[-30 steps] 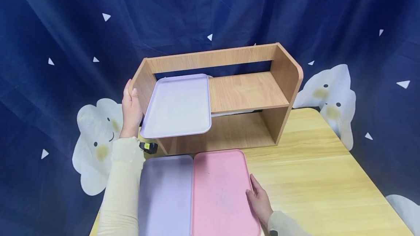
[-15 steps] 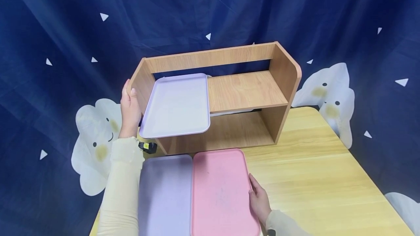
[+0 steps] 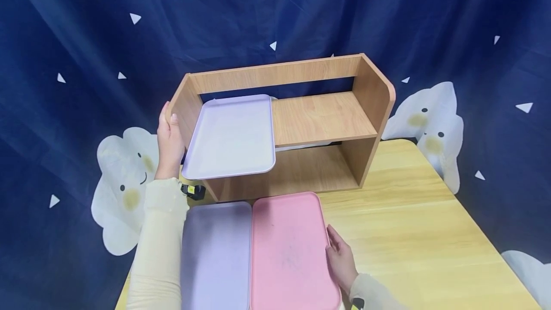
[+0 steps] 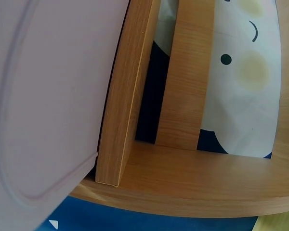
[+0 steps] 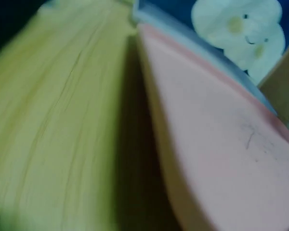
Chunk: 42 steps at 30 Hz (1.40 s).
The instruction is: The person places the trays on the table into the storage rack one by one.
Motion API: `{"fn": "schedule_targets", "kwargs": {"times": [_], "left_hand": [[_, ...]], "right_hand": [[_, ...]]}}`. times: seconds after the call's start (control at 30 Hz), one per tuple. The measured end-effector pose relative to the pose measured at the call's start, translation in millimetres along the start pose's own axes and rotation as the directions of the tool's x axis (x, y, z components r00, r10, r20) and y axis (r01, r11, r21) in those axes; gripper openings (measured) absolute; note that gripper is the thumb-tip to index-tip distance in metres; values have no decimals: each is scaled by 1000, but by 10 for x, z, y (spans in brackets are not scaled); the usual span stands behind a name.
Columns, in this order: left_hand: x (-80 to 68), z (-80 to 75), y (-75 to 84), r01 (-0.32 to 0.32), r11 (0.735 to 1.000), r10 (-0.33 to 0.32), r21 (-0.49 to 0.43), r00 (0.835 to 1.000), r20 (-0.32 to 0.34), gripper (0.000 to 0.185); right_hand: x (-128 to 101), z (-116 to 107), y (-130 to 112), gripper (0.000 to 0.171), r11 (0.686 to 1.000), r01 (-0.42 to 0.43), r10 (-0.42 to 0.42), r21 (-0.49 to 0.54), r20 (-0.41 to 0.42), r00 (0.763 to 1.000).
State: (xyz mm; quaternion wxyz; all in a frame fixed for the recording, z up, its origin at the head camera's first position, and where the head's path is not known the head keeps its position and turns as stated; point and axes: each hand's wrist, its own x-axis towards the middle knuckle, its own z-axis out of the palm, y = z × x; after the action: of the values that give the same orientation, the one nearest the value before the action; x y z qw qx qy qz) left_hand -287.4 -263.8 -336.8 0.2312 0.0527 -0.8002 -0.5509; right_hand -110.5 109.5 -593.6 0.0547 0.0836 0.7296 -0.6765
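1. While the left hand (image 3: 170,145) grips the left side of the shelf (image 3: 325,116), the right hand (image 3: 342,263) grasps the right edge of the pink tray (image 3: 290,252), thumb at the rim.
2. That tray is in front of the shelf, with a purple tray (image 3: 217,252) beside it.
3. A pale tray (image 3: 232,138) sits on the shelf's upper board, overhanging its front.
4. Behind the shelf hangs a blue curtain (image 3: 301,13).
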Motion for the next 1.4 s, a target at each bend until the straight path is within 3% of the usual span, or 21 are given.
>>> {"fn": "schedule_targets", "kwargs": {"times": [0.2, 0.33, 0.5, 0.7, 1.03, 1.4], "left_hand": [[7, 1, -5, 9, 1000, -9, -6, 1000, 6, 52], [16, -5, 0, 3, 1000, -3, -2, 1000, 5, 52], [9, -21, 4, 13, 1000, -13, -9, 1000, 9, 51], [3, -23, 9, 19, 1000, -19, -10, 1000, 5, 52], [30, -16, -12, -28, 1000, 28, 14, 1000, -9, 51], [18, -4, 16, -11, 1000, 11, -7, 1000, 1, 53]], "right_hand": [[16, -6, -32, 56, 988, -132, 130, 83, 27, 991], [35, 5, -20, 55, 985, -153, 153, 84, 1, 988], [15, 13, -33, 56, 990, -126, 126, 59, -6, 992], [-24, 10, -107, 58, 992, -74, 74, 101, 3, 997], [-12, -28, -179, 52, 998, 12, -10, 57, -41, 999], [55, -202, -422, 47, 995, 21, -12, 94, -95, 995]]}}
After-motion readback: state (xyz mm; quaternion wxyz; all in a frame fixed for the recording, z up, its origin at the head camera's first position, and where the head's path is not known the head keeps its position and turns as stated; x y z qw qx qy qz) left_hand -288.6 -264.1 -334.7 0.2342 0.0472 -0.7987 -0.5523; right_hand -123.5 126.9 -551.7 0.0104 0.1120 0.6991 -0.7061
